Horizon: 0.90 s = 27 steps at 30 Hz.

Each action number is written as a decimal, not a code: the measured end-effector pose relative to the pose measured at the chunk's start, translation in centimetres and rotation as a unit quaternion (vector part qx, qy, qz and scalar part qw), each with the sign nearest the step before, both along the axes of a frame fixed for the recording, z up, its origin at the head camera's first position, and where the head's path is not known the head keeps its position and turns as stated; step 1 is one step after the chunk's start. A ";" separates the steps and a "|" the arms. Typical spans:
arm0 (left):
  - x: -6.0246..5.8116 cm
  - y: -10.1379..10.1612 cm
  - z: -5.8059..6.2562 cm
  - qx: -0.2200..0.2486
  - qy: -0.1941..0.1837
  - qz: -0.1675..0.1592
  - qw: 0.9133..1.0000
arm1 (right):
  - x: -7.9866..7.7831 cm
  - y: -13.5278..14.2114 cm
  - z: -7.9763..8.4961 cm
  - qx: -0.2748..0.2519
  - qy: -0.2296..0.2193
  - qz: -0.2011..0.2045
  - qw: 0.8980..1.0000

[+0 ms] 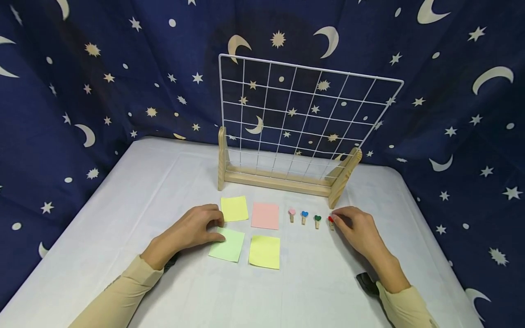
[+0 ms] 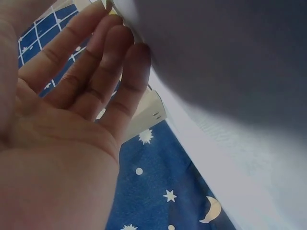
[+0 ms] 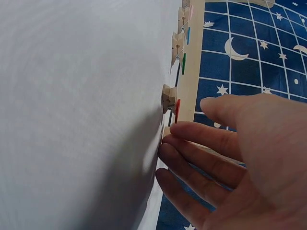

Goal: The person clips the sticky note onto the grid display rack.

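Observation:
My left hand [image 1: 199,226] is low over the table at the left of the paper notes, fingers loosely bent. Its thumb tip lies over the edge of the green note [image 1: 228,246], and its fingertips are beside the upper yellow note [image 1: 234,208]. In the left wrist view, no object shows in the palm [image 2: 53,148]. My right hand [image 1: 357,228] is at the red heart clothespin [image 1: 331,222], its thumb and forefinger close to it. The right wrist view shows them apart, the red heart [image 3: 178,110] just beyond the fingertips; whether they touch it, I cannot tell.
A white wire grid [image 1: 301,109] stands in a wooden base [image 1: 276,182] behind the notes. A pink note [image 1: 265,216] and a lower yellow note [image 1: 264,252] lie mid-table. Pink [image 1: 292,215], blue [image 1: 304,217] and green [image 1: 317,222] heart clothespins stretch leftward from the red one.

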State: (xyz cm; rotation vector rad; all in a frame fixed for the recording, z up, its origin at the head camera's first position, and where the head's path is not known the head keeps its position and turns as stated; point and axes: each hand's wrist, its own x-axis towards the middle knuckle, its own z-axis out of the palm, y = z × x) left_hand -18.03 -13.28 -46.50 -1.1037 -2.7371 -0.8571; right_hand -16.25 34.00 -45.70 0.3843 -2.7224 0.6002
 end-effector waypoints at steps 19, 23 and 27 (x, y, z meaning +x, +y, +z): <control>-0.1 0.1 0.1 0.008 -0.028 -0.033 0.999 | -0.3 -0.1 0.1 0.000 0.021 0.032 0.999; -0.1 0.1 0.0 0.009 -0.022 -0.036 0.999 | -0.3 -0.1 0.0 0.006 0.003 0.022 1.000; -0.1 0.2 0.0 0.008 -0.010 -0.037 0.999 | -0.1 0.0 0.0 0.013 -0.017 0.011 1.000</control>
